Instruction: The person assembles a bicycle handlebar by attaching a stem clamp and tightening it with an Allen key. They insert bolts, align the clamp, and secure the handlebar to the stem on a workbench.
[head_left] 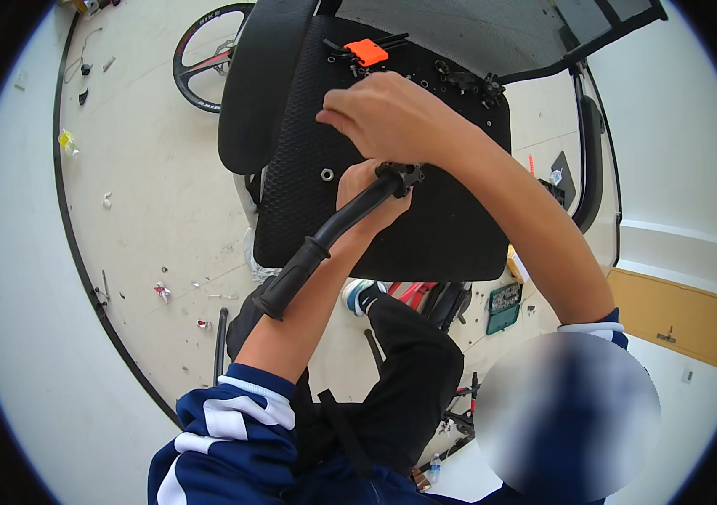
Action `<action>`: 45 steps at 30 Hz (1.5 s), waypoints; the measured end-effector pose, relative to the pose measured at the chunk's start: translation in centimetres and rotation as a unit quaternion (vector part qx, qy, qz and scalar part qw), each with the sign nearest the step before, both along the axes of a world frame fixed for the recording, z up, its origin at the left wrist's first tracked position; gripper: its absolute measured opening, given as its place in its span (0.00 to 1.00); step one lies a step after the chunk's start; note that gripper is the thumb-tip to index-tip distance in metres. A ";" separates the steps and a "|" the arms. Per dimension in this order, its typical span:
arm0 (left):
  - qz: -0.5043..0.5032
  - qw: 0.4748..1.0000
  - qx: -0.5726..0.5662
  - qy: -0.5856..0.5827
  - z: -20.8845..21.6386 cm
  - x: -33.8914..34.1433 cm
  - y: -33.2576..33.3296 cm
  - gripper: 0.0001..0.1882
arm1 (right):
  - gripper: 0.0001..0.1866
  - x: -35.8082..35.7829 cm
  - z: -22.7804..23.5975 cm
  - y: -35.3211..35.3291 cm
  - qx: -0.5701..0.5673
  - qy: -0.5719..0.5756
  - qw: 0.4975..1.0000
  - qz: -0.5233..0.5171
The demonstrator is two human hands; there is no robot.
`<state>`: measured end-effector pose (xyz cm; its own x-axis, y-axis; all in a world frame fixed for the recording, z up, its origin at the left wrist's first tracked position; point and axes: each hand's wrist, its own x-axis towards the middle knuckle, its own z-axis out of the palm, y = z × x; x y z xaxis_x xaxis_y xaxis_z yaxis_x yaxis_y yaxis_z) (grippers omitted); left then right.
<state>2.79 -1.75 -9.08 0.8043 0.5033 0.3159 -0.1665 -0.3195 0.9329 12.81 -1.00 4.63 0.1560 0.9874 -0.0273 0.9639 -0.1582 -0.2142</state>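
My left hand (364, 190) is closed around the clamp end of a black bicycle handlebar (331, 231). Its rubber grip (291, 278) slants down over my left forearm. Just above, my right hand (384, 118) is closed, thumb and fingers pressed together; whatever they pinch, if anything, is hidden. Both hands are over the black seat (426, 236) of an office chair. A silver nut (327, 175) lies on the seat beside my left hand. Farther back on it are an orange hex key holder (367, 52) with black keys, and small dark metal parts (476, 84).
Armrests flank the seat, the left one (257, 93) close to my hands. A spoked wheel (199, 101) lies on the floor at far left. Below the seat are a red bicycle frame (417, 295) and a green tool case (503, 318). Scraps litter the pale floor.
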 end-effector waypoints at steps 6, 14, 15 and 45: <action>-0.029 0.997 -0.037 0.062 0.1 -0.2 0.1 0.06 | 0.17 1.1 0.4 0.3 -0.040 0.050 0.995 -0.080; -0.035 0.999 -0.005 0.015 -0.5 -0.3 0.1 0.07 | 0.24 -0.8 -0.2 0.6 -0.035 0.412 0.872 -0.261; -0.039 0.999 0.004 0.036 -0.2 -0.3 0.1 0.07 | 0.24 -0.7 0.7 0.5 -0.084 0.474 0.819 -0.311; -0.058 0.994 0.093 0.028 0.0 -0.3 0.2 0.11 | 0.26 1.9 -4.7 -10.7 0.456 0.737 0.171 -0.468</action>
<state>2.52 -1.59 -9.03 0.8722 0.3436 0.3481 -0.1618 -0.4690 0.8682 14.73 -11.73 -0.06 0.7451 0.2476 -0.6194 -0.6010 0.6518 -0.4625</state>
